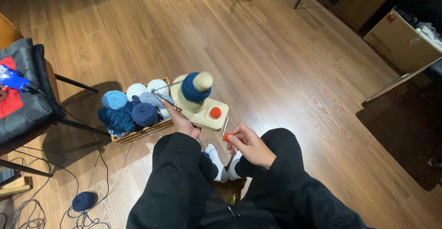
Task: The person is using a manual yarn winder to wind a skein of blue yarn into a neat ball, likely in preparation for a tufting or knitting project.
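Head view: right hand (248, 142) pinches the orange crank knob (225, 137) of the cream yarn winder (202, 107), navy yarn cake (195, 90) up-left of that grip, left hand (180, 118) closed at the wire guide (162, 95); winding step, steady turns judged next.

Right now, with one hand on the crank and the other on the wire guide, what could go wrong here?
The yarn winder sits on the edge of the wooden crate, steadied only by the left hand; cranking with the right hand might tip it. The loose dark blue ball lies among floor cables, so its strand could snag.
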